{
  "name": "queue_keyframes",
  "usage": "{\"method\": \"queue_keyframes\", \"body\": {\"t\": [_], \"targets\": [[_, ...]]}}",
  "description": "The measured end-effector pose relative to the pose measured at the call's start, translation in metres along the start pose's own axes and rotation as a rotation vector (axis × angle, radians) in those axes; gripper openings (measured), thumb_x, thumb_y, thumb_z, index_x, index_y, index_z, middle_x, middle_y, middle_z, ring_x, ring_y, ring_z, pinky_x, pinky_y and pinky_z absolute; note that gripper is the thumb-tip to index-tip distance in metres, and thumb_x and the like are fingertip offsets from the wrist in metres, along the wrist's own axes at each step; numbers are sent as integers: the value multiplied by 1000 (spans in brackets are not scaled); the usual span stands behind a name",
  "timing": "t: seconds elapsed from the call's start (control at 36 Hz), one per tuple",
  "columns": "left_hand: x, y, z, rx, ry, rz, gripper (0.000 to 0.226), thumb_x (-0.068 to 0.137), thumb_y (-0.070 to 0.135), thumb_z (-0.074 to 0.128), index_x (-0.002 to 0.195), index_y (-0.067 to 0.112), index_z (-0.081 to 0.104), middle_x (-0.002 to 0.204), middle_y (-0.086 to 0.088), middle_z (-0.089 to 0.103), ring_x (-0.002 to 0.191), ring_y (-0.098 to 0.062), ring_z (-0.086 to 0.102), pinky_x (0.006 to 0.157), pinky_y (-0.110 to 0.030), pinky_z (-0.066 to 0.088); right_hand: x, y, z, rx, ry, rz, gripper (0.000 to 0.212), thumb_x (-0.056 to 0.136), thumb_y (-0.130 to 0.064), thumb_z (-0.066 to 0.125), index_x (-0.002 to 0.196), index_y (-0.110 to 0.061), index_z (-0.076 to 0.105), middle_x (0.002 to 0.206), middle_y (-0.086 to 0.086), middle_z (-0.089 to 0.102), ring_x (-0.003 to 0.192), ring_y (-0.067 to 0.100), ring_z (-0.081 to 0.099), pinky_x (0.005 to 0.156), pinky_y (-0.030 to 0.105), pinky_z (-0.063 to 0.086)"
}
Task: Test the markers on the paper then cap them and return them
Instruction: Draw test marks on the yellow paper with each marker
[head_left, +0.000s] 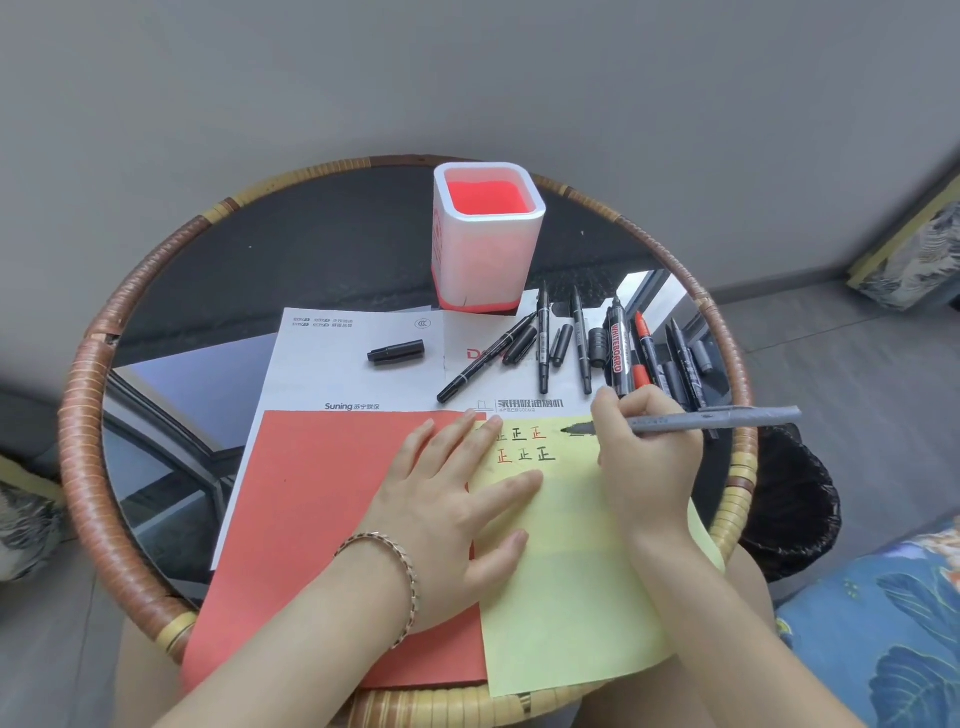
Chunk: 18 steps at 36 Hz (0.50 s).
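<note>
My right hand (641, 457) grips a grey marker (727, 418), uncapped, its black tip touching the yellow paper (566, 597) beside a short black stroke. Red and black characters are written in two rows on that paper. My left hand (452, 499) lies flat, fingers spread, across the yellow paper and a red sheet (322, 519). A loose black cap (396, 352) rests on the white printed sheet (337, 374). Several uncapped markers (582, 348) and caps lie in a row behind my right hand. The white and red pen holder (488, 239) stands at the back, with nothing visible inside.
Everything sits on a round glass table with a woven rattan rim (83, 415). A black-lined bin (789, 499) stands on the floor to the right. A blue patterned cushion (883, 623) is at the lower right.
</note>
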<state>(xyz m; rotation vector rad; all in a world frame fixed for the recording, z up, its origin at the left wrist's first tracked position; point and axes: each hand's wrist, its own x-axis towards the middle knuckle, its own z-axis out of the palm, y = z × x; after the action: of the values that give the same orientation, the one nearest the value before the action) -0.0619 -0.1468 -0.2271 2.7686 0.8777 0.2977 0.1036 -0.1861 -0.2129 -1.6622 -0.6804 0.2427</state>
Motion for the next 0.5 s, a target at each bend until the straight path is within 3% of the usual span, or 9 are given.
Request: {"method": "queue_keyframes", "body": {"t": [0.06,0.25,0.31,0.39,0.5], "targets": [[1,1,0,16,9,12,42,76,48,42,112,38,60,131,-13,55,122,-32,50,98,-44,24,0,0,1,16,-20,-17,34,84,-12,62,54,-10,45,47,3,45,48,3,45,59,1,37],[9,12,0,59,11,47,35,73,46,41,91,25,62,124,-16,60,117,-31,56,98,-39,25,-1,-5,2,138,-146,-12,15,84,-16,64,74,-20,54,62,-4,54,51,2,49,51,14,40],[11,14,2,60,6,51,35,72,48,41,96,27,56,123,-17,59,115,-32,57,97,-39,26,1,-5,-3,94,-193,-52,12,88,-23,59,79,-31,56,69,-7,60,58,4,55,56,19,45],[13,14,3,68,12,71,39,73,49,41,108,34,54,124,-19,58,113,-35,56,96,-42,26,14,-5,-18,-12,-275,-209,9,91,-36,48,92,-37,57,83,-10,65,71,0,62,63,15,48],[14,10,4,46,20,90,40,76,49,42,113,39,53,127,-18,56,116,-34,49,97,-43,26,59,2,-48,-218,-386,-377,22,89,-31,48,106,-22,59,91,-7,62,79,9,62,68,23,52]]}}
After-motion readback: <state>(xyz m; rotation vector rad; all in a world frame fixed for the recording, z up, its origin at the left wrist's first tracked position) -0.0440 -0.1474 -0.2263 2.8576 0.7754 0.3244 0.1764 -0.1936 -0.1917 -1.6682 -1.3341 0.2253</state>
